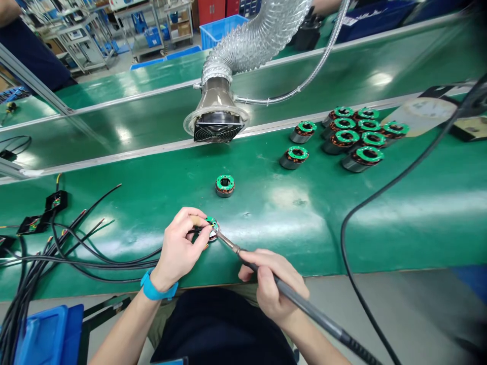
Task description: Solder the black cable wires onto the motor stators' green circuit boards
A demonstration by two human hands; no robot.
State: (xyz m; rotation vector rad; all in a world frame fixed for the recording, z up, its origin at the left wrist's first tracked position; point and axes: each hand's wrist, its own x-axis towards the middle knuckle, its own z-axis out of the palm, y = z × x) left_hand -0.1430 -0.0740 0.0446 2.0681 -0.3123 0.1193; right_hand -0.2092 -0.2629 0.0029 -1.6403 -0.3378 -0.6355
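My right hand (274, 284) is wrapped round the handle of a soldering iron (283, 286), whose tip meets a green-topped motor stator (213, 223). Over that stator, the fingertips of my left hand (186, 243) pinch the end of a black cable at its edge. The fingers hide part of the stator and the cable's wire ends. A light blue band (155, 289) circles the left wrist. Just beyond my hands, another stator (224, 186) with a green ring board and copper windings stands upright on the green bench.
Several stators (365, 129) stand grouped at the back right, with two more (294, 157) nearer. A fume extractor nozzle (218, 114) hangs over the bench's back. Black cables (45, 258) with small black housings (57, 202) lie left. The iron's cord (344, 233) loops right.
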